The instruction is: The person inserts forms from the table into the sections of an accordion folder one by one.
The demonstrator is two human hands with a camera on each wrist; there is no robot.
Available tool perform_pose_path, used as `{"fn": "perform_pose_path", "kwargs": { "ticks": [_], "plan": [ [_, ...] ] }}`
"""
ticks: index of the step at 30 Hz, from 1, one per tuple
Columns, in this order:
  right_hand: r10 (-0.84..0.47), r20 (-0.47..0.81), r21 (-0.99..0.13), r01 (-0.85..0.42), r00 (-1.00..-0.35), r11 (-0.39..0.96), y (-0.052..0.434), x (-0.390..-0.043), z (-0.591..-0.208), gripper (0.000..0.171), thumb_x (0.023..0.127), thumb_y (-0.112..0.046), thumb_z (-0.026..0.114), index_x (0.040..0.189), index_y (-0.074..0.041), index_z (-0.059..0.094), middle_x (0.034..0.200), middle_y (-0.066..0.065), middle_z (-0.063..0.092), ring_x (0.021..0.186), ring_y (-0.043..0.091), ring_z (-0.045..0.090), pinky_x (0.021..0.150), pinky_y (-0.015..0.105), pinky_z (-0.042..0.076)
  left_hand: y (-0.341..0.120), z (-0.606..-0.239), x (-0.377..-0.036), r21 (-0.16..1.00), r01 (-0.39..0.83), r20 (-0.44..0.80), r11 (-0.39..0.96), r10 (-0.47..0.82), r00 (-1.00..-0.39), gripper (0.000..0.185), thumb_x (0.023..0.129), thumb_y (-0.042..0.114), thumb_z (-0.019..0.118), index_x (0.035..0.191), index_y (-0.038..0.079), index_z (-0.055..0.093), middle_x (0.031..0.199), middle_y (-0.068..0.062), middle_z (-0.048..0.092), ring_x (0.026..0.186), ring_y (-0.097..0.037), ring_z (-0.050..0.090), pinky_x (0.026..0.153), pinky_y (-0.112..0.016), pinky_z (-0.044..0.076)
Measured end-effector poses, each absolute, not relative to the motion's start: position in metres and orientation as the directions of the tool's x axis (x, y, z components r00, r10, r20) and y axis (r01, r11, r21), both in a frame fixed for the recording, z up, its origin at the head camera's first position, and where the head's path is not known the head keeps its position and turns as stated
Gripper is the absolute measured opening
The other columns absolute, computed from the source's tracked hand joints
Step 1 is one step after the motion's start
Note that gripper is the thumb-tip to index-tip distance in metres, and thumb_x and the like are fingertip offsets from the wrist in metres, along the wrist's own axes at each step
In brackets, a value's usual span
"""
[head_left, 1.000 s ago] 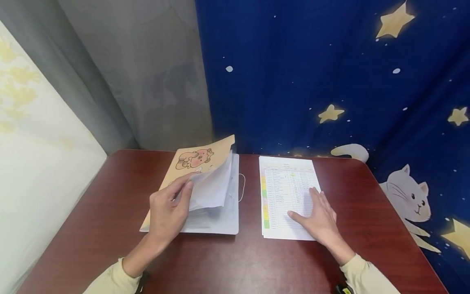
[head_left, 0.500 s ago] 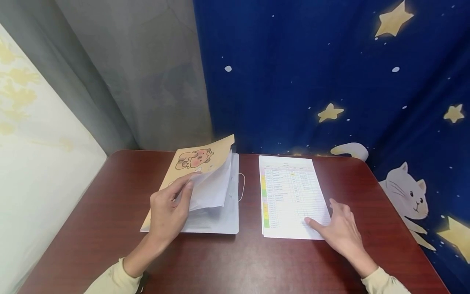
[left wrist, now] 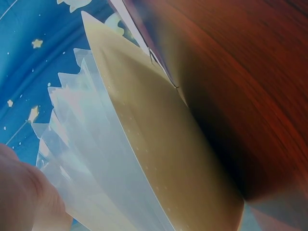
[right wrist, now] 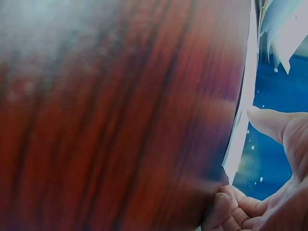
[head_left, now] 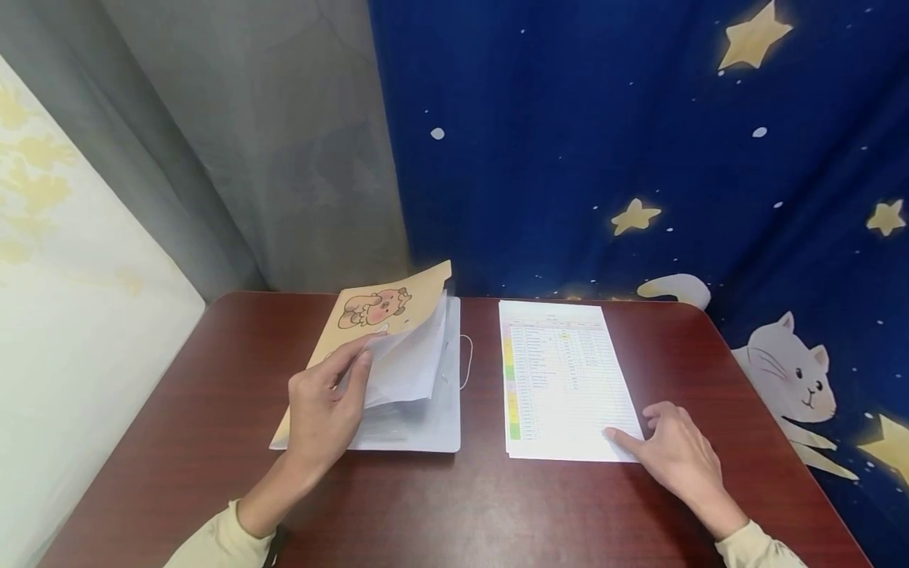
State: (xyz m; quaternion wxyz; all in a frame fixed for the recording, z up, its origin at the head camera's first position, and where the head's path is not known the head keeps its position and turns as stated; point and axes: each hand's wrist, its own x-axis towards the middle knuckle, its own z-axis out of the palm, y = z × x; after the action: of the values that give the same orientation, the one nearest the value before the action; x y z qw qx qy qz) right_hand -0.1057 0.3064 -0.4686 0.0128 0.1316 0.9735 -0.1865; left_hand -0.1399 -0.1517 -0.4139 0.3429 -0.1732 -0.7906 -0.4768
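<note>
**Folder held open on the left, fingertip on the printed sheet at the right**

The left hand (head_left: 323, 414) holds up the tan cover (head_left: 379, 312) of a folder (head_left: 426, 418) that lies toward the bench's (head_left: 213, 410) far-left part; its fingers (head_left: 362, 364) are curled round the cover's near edge together with a few raised clear sleeves (head_left: 408, 367). The cover, printed with a cartoon animal, stands tilted open, and the left wrist view shows the sleeves fanned out beside it. A thin elastic cord (head_left: 469, 361) loops out from the folder's right edge.

The printed sheet (head_left: 561, 379), a table with coloured cells down its left margin, lies flat just right of the folder, nearer the bench's far edge than its near one. The right hand (head_left: 678, 454) rests on the bench at the sheet's near-right corner, its index fingertip touching that corner and the other fingers loosely bent, gripping nothing.

A blue star-and-cat curtain (head_left: 639, 142) hangs behind the bench.
</note>
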Motion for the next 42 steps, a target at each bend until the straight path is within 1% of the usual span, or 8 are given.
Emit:
{"fn": "perform_pose_path", "kwargs": {
  "ticks": [4, 9, 19, 24, 31, 33, 39, 42],
  "plan": [
    [0.259, -0.077, -0.349, 0.269, -0.963, 0.898, 0.3058, -0.106, -0.4699, 0.093, 0.076, -0.07, 0.083, 0.125, 0.005, 0.062, 0.111, 0.024, 0.066, 0.083, 0.03, 0.062, 0.062, 0.043, 0.048, -0.1519, -0.4152, -0.1396, 0.637, 0.6, 0.706, 0.484, -0.056, -0.706, 0.025, 0.099, 0.003, 0.07, 0.12, 0.011, 0.08, 0.11, -0.008, 0.082, 0.105, 0.004, 0.071, 0.092, -0.008, 0.052],
    [0.271, -0.093, -0.341, 0.286, -0.958, 0.895, 0.3069, -0.1072, -0.4711, 0.088, 0.076, -0.067, 0.085, 0.124, 0.004, 0.063, 0.109, 0.022, 0.068, 0.079, 0.027, 0.061, 0.059, 0.038, 0.045, -0.152, -0.4163, -0.1394, 0.636, 0.602, 0.708, 0.482, -0.056, -0.704, 0.025, 0.099, 0.003, 0.07, 0.12, 0.012, 0.08, 0.11, -0.007, 0.082, 0.102, 0.0, 0.073, 0.091, -0.008, 0.052],
    [0.248, -0.122, -0.366, 0.275, -0.961, 0.889, 0.3109, -0.11, -0.4698, 0.086, 0.079, -0.064, 0.084, 0.124, 0.006, 0.065, 0.112, 0.024, 0.072, 0.085, 0.028, 0.066, 0.063, 0.039, 0.046, -0.152, -0.4159, -0.14, 0.641, 0.605, 0.708, 0.473, -0.058, -0.704, 0.027, 0.098, 0.002, 0.07, 0.12, 0.013, 0.08, 0.109, -0.007, 0.083, 0.096, -0.007, 0.075, 0.09, -0.008, 0.052],
    [0.246, -0.132, -0.396, 0.279, -0.96, 0.875, 0.3108, -0.111, -0.4707, 0.086, 0.08, -0.062, 0.084, 0.125, 0.008, 0.061, 0.112, 0.024, 0.067, 0.089, 0.03, 0.064, 0.067, 0.041, 0.047, -0.1521, -0.4161, -0.1406, 0.638, 0.609, 0.712, 0.472, -0.058, -0.7, 0.026, 0.098, 0.002, 0.07, 0.12, 0.014, 0.081, 0.108, -0.007, 0.083, 0.094, -0.006, 0.074, 0.088, -0.008, 0.052],
    [0.269, -0.138, -0.42, 0.302, -0.953, 0.856, 0.3074, -0.1108, -0.4719, 0.084, 0.081, -0.057, 0.086, 0.124, 0.009, 0.058, 0.113, 0.025, 0.063, 0.092, 0.032, 0.061, 0.07, 0.044, 0.047, -0.1529, -0.4156, -0.1429, 0.646, 0.613, 0.706, 0.455, -0.05, -0.706, 0.024, 0.098, 0.001, 0.071, 0.12, 0.007, 0.08, 0.113, -0.008, 0.082, 0.106, 0.002, 0.072, 0.093, -0.009, 0.052],
    [0.279, -0.145, -0.427, 0.314, -0.949, 0.848, 0.3058, -0.111, -0.4713, 0.083, 0.081, -0.054, 0.087, 0.125, 0.01, 0.056, 0.114, 0.027, 0.062, 0.092, 0.033, 0.06, 0.071, 0.044, 0.048, -0.1535, -0.4155, -0.1442, 0.643, 0.615, 0.708, 0.457, -0.047, -0.705, 0.025, 0.098, 0.0, 0.071, 0.12, 0.008, 0.08, 0.113, -0.008, 0.082, 0.105, 0.002, 0.072, 0.093, -0.009, 0.052],
    [0.287, -0.143, -0.446, 0.321, -0.947, 0.835, 0.3048, -0.1115, -0.4705, 0.078, 0.083, -0.046, 0.087, 0.126, 0.011, 0.055, 0.115, 0.028, 0.064, 0.094, 0.035, 0.063, 0.073, 0.043, 0.046, -0.1546, -0.4153, -0.1475, 0.633, 0.621, 0.715, 0.462, -0.041, -0.698, 0.025, 0.097, 0.0, 0.071, 0.12, 0.008, 0.08, 0.112, -0.008, 0.082, 0.103, 0.001, 0.072, 0.093, -0.008, 0.051],
    [0.276, -0.136, -0.461, 0.308, -0.951, 0.832, 0.3075, -0.1111, -0.4705, 0.072, 0.086, -0.042, 0.084, 0.127, 0.01, 0.055, 0.118, 0.03, 0.068, 0.1, 0.04, 0.066, 0.077, 0.047, 0.046, -0.155, -0.415, -0.1473, 0.638, 0.615, 0.71, 0.464, -0.044, -0.703, 0.025, 0.097, 0.001, 0.072, 0.12, 0.009, 0.08, 0.112, -0.007, 0.082, 0.106, 0.004, 0.071, 0.093, -0.008, 0.052]
  ]
}}
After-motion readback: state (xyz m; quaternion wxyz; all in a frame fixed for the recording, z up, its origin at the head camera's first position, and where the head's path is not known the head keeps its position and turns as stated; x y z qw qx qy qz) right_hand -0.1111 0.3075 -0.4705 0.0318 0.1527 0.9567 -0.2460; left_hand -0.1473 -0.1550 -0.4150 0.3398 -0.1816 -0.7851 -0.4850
